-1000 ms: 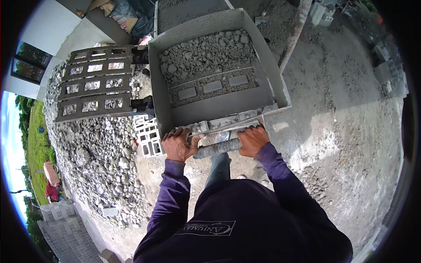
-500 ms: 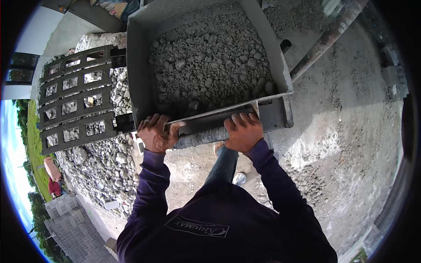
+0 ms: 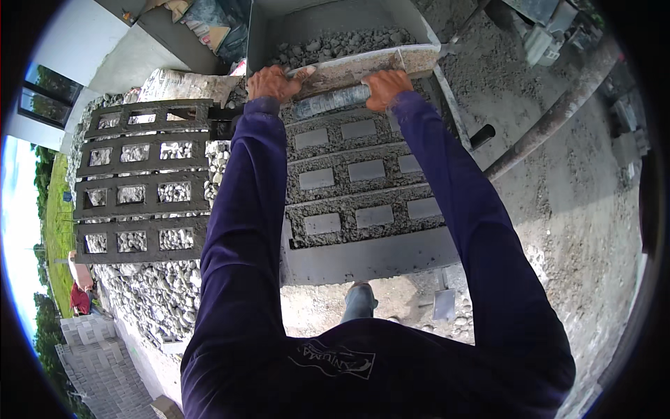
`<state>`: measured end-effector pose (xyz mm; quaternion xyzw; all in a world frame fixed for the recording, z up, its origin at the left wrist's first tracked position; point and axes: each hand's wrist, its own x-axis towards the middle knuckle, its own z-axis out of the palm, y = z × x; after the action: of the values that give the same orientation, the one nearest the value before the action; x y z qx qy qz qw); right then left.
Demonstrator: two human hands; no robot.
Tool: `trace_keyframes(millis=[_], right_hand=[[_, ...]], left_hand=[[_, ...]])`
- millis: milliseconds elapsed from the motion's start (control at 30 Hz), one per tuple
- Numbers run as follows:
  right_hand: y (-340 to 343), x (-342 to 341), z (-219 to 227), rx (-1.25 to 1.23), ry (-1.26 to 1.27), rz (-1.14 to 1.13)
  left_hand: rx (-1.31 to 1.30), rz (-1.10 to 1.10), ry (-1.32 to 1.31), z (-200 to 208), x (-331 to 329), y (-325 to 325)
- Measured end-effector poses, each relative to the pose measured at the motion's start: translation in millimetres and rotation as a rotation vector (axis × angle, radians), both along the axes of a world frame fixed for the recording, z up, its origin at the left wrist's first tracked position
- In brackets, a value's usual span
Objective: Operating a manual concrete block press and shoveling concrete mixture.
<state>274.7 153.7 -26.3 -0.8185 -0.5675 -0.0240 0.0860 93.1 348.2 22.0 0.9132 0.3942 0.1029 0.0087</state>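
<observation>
The metal box (image 3: 370, 64) sat farther from me than half a second before, at my arms' reach, baring the gritty block mold (image 3: 363, 257). My right hand (image 3: 386, 89) gripped the wrapped handle (image 3: 328, 103); my left hand's (image 3: 274, 84) fingers curled near its other end.

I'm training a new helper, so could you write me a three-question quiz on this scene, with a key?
1. Multiple choice: On which side of the mould do the dark hollow blocks lie?
A) Right
B) Left
C) Near side, by the person's foot

2. True or false: The person's right grip is clear of the wrapped bar.

3. Count: How many rows of pale rectangles show in the mould?

Key:
1. B
2. False; it holds the bar's right end.
3. Three
</observation>
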Motion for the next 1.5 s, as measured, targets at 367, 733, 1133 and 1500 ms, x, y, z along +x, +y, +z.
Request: trace_keyframes(millis=[367,733,1133,1500], right_hand=[[-234.3,-189.0,36.1,-0.266,0.249,0.121],[-328.0,-265.4,10.8,0.159,0.068,0.056],[-204.1,-167.9,-22.5,0.397,-0.183,0.067],[-0.1,13.6,-2.3,0.037,-0.005,-0.029]], left_hand=[[-0.010,-0.125,-0.036,5.2,-198.1,-236.8],[-0.030,-0.211,-0.181,4.8,-260.2,-313.2],[0.215,-0.305,-0.301,-23.8,-161.2,-180.1],[-0.033,-0.039,-0.073,-1.4,14.8,0.8]])
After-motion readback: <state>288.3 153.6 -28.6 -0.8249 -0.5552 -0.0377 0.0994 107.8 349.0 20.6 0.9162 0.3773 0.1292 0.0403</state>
